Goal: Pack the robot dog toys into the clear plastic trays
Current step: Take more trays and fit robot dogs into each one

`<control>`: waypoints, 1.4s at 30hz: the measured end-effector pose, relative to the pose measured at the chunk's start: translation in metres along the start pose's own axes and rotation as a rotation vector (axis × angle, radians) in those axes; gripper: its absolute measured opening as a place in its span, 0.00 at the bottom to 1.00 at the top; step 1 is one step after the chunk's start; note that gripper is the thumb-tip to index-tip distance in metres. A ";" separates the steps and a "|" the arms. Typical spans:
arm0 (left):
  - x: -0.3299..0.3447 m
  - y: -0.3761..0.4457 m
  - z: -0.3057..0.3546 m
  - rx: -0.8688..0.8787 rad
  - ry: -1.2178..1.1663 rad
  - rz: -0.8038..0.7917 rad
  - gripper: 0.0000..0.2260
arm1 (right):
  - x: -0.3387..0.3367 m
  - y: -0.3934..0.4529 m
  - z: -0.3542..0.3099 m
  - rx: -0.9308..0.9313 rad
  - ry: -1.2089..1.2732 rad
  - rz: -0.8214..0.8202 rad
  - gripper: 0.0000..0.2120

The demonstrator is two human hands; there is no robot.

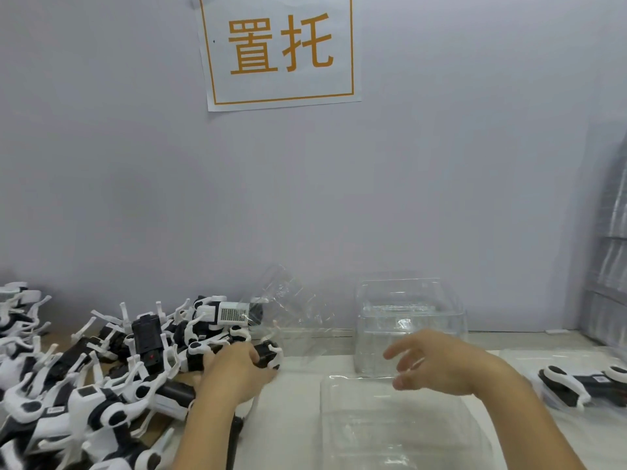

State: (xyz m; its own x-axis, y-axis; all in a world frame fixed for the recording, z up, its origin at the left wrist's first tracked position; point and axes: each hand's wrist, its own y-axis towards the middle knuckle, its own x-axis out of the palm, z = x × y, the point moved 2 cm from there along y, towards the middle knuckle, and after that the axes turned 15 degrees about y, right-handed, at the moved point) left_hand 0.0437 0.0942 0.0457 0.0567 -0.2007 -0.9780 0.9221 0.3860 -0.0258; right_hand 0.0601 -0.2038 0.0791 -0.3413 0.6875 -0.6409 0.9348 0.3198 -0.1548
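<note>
Facing us, wall: pale grey wall (441,164) fills most of the view, rising from the far edge of the bench.
Sign: white paper sign with an orange border and two orange characters (280,49) hangs high on that wall.
Bench: we work at a white-covered bench top (298,418); bare wood shows under the toys at left.
Toy pile: heap of white-and-black plastic robot dog toys (78,385) covers the left side, legs pointing every way.
Tray stack, far right: tall leaning stack of clear plastic sheets or trays (610,249) stands at the right edge; we cannot tell which.
Upright tray stack: clear plastic box-shaped tray stack (410,317) stands against the wall, behind our right hand.
Flat tray: clear plastic tray lying flat (390,429) sits nearest us, below and between our hands.
Packed toy: one white-and-black robot dog in a clear tray (583,385) lies at right.
Left hand: our left hand (237,371) grips a black-and-white robot dog (268,354) at the pile's right edge.
Right hand: our right hand (437,364) hovers with fingers spread and apart, holding nothing, in front of the upright stack.
</note>
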 end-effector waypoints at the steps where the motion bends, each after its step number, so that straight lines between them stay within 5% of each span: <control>1: 0.005 -0.002 0.003 0.001 0.067 -0.067 0.15 | 0.001 0.001 -0.001 -0.013 0.014 0.010 0.19; 6: 0.014 -0.003 0.006 -0.016 0.205 0.005 0.16 | 0.005 0.006 -0.004 -0.050 0.037 0.003 0.17; 11: -0.004 -0.004 0.002 0.014 0.059 0.060 0.08 | 0.005 0.009 -0.004 -0.081 0.030 0.021 0.15; 18: -0.044 -0.012 0.008 0.022 -0.269 0.322 0.17 | 0.005 0.009 -0.007 -0.132 0.042 0.051 0.13; 25: -0.011 -0.014 0.018 0.269 -0.003 -0.118 0.06 | 0.015 0.009 -0.017 -0.172 0.038 0.031 0.13; 36: -0.060 -0.025 0.015 0.233 -0.283 0.270 0.13 | 0.032 0.013 -0.038 -0.314 0.087 0.073 0.11; 42: -0.088 -0.050 0.030 0.388 -0.723 0.436 0.13 | 0.056 0.012 -0.063 -0.496 0.402 0.101 0.18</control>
State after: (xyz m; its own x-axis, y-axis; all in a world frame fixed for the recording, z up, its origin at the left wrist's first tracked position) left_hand 0.0039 0.0649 0.1390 0.5333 -0.6711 -0.5149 0.8191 0.2577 0.5125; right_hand 0.0455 -0.1205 0.0884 -0.3543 0.8897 -0.2879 0.8406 0.4379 0.3189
